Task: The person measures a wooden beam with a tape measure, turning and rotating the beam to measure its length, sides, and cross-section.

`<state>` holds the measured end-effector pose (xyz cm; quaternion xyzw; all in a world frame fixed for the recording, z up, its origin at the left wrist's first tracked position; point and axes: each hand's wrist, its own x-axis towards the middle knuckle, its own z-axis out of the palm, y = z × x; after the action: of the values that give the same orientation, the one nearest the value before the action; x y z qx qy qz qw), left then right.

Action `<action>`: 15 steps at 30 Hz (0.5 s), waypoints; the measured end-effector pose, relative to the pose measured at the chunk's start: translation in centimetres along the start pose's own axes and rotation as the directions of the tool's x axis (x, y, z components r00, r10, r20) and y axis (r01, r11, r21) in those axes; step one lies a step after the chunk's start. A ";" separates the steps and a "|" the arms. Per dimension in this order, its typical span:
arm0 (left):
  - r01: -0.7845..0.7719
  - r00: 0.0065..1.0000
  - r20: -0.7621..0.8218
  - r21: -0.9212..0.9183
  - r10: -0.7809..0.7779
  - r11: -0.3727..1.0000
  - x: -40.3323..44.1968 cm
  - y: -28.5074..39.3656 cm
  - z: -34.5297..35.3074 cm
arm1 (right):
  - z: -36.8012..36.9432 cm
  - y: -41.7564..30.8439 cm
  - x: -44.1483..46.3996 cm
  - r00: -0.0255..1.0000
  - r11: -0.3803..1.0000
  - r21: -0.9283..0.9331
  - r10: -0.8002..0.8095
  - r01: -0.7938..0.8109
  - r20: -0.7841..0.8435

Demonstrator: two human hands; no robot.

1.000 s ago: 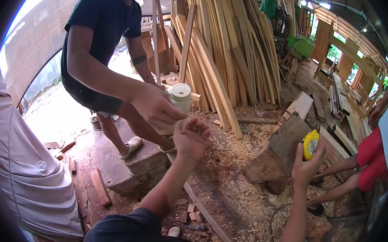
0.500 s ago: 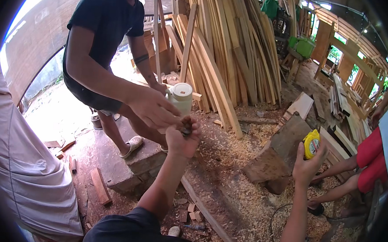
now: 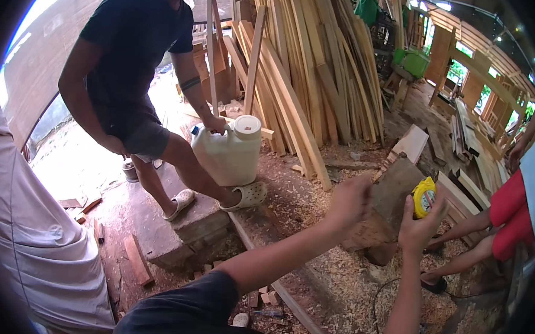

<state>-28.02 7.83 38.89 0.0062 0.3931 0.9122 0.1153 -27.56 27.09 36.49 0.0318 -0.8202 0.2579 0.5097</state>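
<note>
My right hand [image 3: 414, 232] grips a yellow tape measure [image 3: 424, 197], its round label facing me. Out in front, my left hand [image 3: 351, 207] is closed, the back of the hand toward me; whatever lies in its fingers is hidden. It is to the left of the tape measure and apart from it, in front of a thick wood block [image 3: 393, 198]. A co-worker [image 3: 132, 45] at the left grasps the handle of a large whitish plastic jug [image 3: 229, 156] with one hand, while the other hand hangs by their shorts.
Long boards [image 3: 321, 67] lean in a tall stack at the back. Shavings [image 3: 357, 293] cover the floor. A concrete step [image 3: 185, 229] is under the co-worker's feet. Someone in red shorts [image 3: 509, 222] is at the right edge. A pale cloth [image 3: 46, 234] hangs at the left.
My left hand has swung right, away from the co-worker's hand, where its fingers held a small dark thing. The co-worker's hand has drawn back to their side. The tape measure stays in my right hand.
</note>
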 end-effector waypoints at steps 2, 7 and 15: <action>-0.395 0.919 0.168 0.398 0.358 0.828 3.6 -2.3 2.6 | 0.0 -0.2 0.0 1.000 1.000 0.003 -0.005 0.005 0.001; -0.706 0.689 0.470 0.606 0.552 0.366 7.2 -3.5 5.8 | -0.3 -0.6 0.1 1.000 1.000 0.029 -0.009 0.009 -0.002; -0.655 0.706 0.520 0.737 0.481 0.165 6.7 -4.1 5.8 | -0.4 -0.4 0.4 1.000 0.999 0.027 -0.019 0.019 0.009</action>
<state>-33.11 16.12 39.44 0.2882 0.7667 0.5279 -0.2246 -27.30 26.97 37.11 0.0476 -0.8187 0.2637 0.5079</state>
